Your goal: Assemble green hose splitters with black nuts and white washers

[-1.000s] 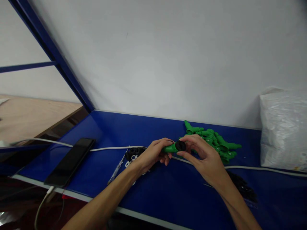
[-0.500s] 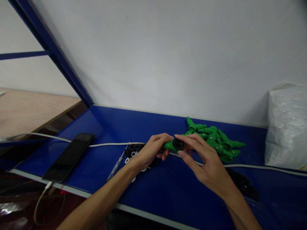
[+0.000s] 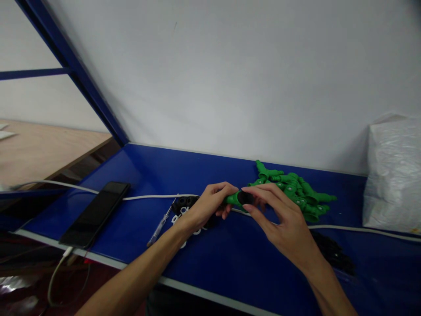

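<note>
My left hand (image 3: 215,202) is wrapped round a green plastic fitting (image 3: 233,199), held above the blue table. At the fitting's right end sits a round black cap (image 3: 245,198). The thumb and fingers of my right hand (image 3: 274,206) pinch this cap by its edges. Behind my right hand lies a heap of similar green fittings (image 3: 307,193). Near my left forearm are several black rings (image 3: 183,203), white rings (image 3: 176,218) and a screwdriver with a clear handle (image 3: 159,229); my forearm partly hides them.
A black phone (image 3: 95,215) with a charging cable lies at the left. A white cable (image 3: 355,230) runs across the blue table (image 3: 230,267). Small black parts (image 3: 333,254) are piled at the right, and a wrapped plastic bag (image 3: 393,175) stands by the wall.
The camera view has shifted slightly. The cap's black end faced the camera more half a second ago and is now turned more to the right. Both hands keep their hold.
</note>
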Available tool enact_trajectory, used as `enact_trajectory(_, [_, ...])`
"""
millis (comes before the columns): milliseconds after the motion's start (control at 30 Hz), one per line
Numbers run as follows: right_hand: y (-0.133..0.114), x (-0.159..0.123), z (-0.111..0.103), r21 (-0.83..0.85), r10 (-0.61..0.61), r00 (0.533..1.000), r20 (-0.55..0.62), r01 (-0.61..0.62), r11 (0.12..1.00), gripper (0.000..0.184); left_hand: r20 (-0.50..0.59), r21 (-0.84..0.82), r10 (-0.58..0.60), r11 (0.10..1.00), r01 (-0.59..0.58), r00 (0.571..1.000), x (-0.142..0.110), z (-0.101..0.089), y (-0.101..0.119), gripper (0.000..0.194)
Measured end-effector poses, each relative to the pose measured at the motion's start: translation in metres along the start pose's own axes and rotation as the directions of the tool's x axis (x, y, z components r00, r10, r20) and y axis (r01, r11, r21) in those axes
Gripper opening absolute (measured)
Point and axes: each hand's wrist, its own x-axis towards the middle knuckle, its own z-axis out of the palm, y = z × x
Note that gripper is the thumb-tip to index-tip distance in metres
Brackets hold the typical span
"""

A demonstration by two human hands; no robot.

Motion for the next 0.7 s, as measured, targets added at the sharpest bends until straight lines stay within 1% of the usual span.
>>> enact_trajectory(100, [0.002, 0.0, 0.001, -0.015, 0.007, 1.0, -0.011, -0.007, 1.0, 0.023, -0.001, 0.02, 0.001, 1.0, -0.001, 1.0, 0.001, -0.001, -0.003, 0.028])
enact_trajectory(300, [0.007, -0.002, 0.0, -0.049, -0.004, 0.999, -0.033, 0.002, 0.999, 0.026, -0.015, 0.06, 0.013, 0.998, -0.012, 1.0, 0.003, -0.004, -0.003, 0.031])
enact_trajectory(400, [0.01, -0.002, -0.002, -0.05, -0.006, 0.999, -0.033, 0.005, 0.999, 0.027, -0.017, 0.05, 0.036, 0.998, -0.035, 0.999, 0.003, -0.008, -0.003, 0.037])
enact_trajectory(567, [0.013, -0.004, 0.001, -0.01, 0.006, 1.0, -0.012, -0.007, 1.0, 0.029, -0.063, 0.007, 0.057, 0.998, -0.056, 0.996, 0.005, -0.014, -0.004, 0.047])
enact_trajectory(700, [0.011, -0.006, 0.007, -0.009, 0.016, 1.0, -0.006, -0.016, 1.0, 0.03, -0.096, 0.055, 0.04, 0.998, -0.035, 0.995, 0.007, -0.016, -0.005, 0.053])
